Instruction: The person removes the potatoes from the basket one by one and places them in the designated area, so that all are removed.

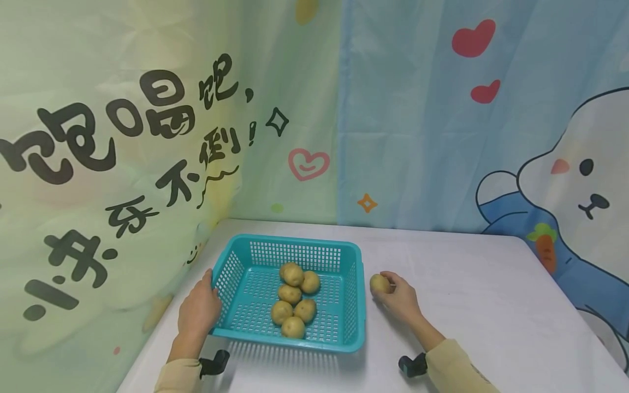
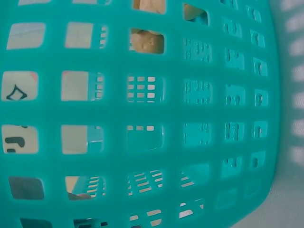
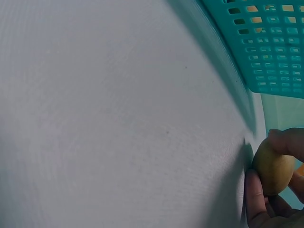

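A teal plastic basket with slotted walls holds several potatoes bunched in its middle. My left hand grips the basket's left rim, fingers hidden behind the wall. Filling the left wrist view is the basket's outer side, with a potato showing through a hole. To the right of the basket, my right hand holds a single potato between thumb and fingers. In the right wrist view, fingers wrap this potato close over the white tabletop.
The white-covered table reaches right and toward the back. Behind it hangs a printed cloth, and another with large lettering runs along the left. A black wrist camera mount sits at the right sleeve, another at the left.
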The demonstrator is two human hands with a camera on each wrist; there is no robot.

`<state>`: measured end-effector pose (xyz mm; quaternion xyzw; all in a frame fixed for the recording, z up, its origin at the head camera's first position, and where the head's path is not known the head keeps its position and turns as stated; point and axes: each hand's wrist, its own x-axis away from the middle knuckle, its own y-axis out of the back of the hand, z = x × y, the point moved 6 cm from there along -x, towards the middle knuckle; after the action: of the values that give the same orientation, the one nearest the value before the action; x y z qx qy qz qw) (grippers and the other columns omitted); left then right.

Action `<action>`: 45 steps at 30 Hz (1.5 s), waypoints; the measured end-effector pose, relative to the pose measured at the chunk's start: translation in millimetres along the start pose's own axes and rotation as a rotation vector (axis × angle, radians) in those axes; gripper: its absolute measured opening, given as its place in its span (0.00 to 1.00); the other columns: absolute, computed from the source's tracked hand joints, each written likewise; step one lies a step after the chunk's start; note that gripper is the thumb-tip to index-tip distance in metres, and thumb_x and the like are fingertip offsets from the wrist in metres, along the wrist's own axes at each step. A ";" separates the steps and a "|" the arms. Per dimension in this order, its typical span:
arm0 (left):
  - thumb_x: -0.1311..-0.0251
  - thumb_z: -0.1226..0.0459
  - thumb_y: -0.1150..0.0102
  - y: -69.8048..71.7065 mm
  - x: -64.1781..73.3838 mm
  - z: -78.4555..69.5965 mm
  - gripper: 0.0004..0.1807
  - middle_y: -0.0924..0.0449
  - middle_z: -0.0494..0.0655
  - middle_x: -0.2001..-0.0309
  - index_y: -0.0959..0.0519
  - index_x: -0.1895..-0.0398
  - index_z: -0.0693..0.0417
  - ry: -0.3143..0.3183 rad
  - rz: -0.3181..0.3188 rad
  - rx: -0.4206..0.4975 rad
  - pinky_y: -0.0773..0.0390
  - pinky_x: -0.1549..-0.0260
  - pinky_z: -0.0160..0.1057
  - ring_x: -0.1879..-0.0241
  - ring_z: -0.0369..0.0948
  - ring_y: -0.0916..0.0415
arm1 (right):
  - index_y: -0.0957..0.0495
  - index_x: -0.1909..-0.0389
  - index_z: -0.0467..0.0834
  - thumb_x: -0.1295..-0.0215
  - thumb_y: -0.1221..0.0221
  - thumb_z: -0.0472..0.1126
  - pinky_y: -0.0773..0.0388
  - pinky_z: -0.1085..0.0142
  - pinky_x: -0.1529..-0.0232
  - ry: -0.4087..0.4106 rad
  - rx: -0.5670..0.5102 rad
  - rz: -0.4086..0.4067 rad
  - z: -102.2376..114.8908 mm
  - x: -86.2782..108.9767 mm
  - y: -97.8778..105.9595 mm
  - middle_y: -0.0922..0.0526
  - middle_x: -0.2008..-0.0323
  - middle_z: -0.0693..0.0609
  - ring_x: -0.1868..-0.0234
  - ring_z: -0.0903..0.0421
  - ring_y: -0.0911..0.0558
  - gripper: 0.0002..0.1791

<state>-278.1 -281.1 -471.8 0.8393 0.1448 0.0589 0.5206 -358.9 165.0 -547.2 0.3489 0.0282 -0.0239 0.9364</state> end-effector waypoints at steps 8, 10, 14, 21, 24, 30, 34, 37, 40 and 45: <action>0.30 0.68 0.57 -1.1 -0.2 1.3 0.30 0.32 0.72 0.38 0.46 0.27 0.69 -0.008 -0.003 -0.001 0.27 0.53 0.61 0.45 0.65 0.28 | 0.29 0.37 0.36 0.42 0.34 0.39 0.24 0.48 0.49 0.025 0.009 0.011 -1.2 -1.7 -4.1 0.24 0.43 0.34 0.48 0.41 0.21 0.31; 0.30 0.68 0.57 -2.4 -1.0 2.1 0.30 0.32 0.72 0.38 0.46 0.27 0.69 -0.014 -0.007 -0.002 0.27 0.52 0.61 0.45 0.65 0.28 | 0.29 0.37 0.36 0.42 0.34 0.39 0.23 0.49 0.50 0.033 0.021 0.009 -1.7 -2.2 -5.1 0.24 0.43 0.34 0.49 0.42 0.21 0.31; 0.30 0.68 0.57 -4.7 -1.9 4.2 0.30 0.31 0.72 0.39 0.46 0.27 0.69 -0.015 -0.011 -0.005 0.27 0.52 0.62 0.45 0.65 0.28 | 0.29 0.37 0.36 0.43 0.34 0.38 0.23 0.50 0.51 0.048 0.041 0.008 -1.6 -1.8 -6.8 0.23 0.46 0.36 0.50 0.43 0.21 0.32; 0.30 0.69 0.56 -3.6 -0.5 2.9 0.30 0.31 0.72 0.40 0.45 0.28 0.70 -0.016 -0.011 -0.004 0.26 0.53 0.61 0.46 0.65 0.28 | 0.29 0.38 0.35 0.44 0.33 0.37 0.23 0.49 0.50 0.072 0.044 0.005 -0.1 0.4 -7.7 0.22 0.46 0.35 0.49 0.42 0.21 0.32; 0.30 0.68 0.56 -3.2 -0.3 3.4 0.29 0.31 0.72 0.39 0.45 0.27 0.69 -0.013 -0.010 -0.001 0.27 0.53 0.61 0.45 0.64 0.28 | 0.30 0.37 0.35 0.44 0.33 0.37 0.23 0.49 0.50 0.067 0.035 0.009 -0.1 1.0 -7.8 0.23 0.46 0.35 0.49 0.41 0.21 0.33; 0.30 0.69 0.56 -1.5 1.0 2.5 0.30 0.32 0.72 0.38 0.45 0.27 0.69 -0.016 -0.010 0.000 0.27 0.51 0.62 0.43 0.65 0.29 | 0.31 0.36 0.34 0.44 0.33 0.37 0.23 0.50 0.50 0.054 0.016 0.020 -0.8 2.4 -8.7 0.24 0.44 0.34 0.50 0.41 0.20 0.34; 0.30 0.69 0.56 -1.0 1.4 2.0 0.30 0.32 0.72 0.38 0.45 0.28 0.69 -0.017 -0.006 0.001 0.27 0.52 0.62 0.44 0.65 0.29 | 0.32 0.36 0.34 0.43 0.32 0.39 0.22 0.51 0.50 0.043 0.004 0.016 -3.3 3.6 -7.5 0.24 0.44 0.34 0.50 0.42 0.19 0.34; 0.30 0.69 0.56 -1.1 1.1 1.9 0.30 0.32 0.72 0.38 0.45 0.27 0.69 -0.015 -0.004 0.003 0.27 0.53 0.61 0.45 0.65 0.28 | 0.32 0.36 0.36 0.43 0.32 0.42 0.23 0.50 0.49 0.024 -0.003 0.021 -5.7 5.1 -4.1 0.24 0.43 0.35 0.48 0.41 0.20 0.35; 0.30 0.69 0.56 -1.0 0.2 2.1 0.30 0.32 0.71 0.38 0.45 0.27 0.69 -0.014 -0.008 0.005 0.27 0.53 0.61 0.45 0.64 0.28 | 0.33 0.34 0.37 0.41 0.32 0.46 0.24 0.48 0.48 0.004 -0.004 0.037 -7.4 7.6 1.5 0.25 0.41 0.35 0.45 0.38 0.22 0.36; 0.30 0.69 0.56 -0.6 -1.3 1.5 0.29 0.32 0.71 0.38 0.45 0.27 0.69 -0.015 -0.017 0.010 0.26 0.54 0.61 0.45 0.64 0.27 | 0.33 0.34 0.38 0.40 0.34 0.45 0.23 0.49 0.49 -0.011 -0.018 0.038 -7.2 12.6 15.1 0.26 0.39 0.34 0.43 0.37 0.24 0.35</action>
<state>-279.1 -282.5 -473.0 0.8410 0.1483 0.0477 0.5181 -345.6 180.8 -543.7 0.3409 0.0165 -0.0076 0.9399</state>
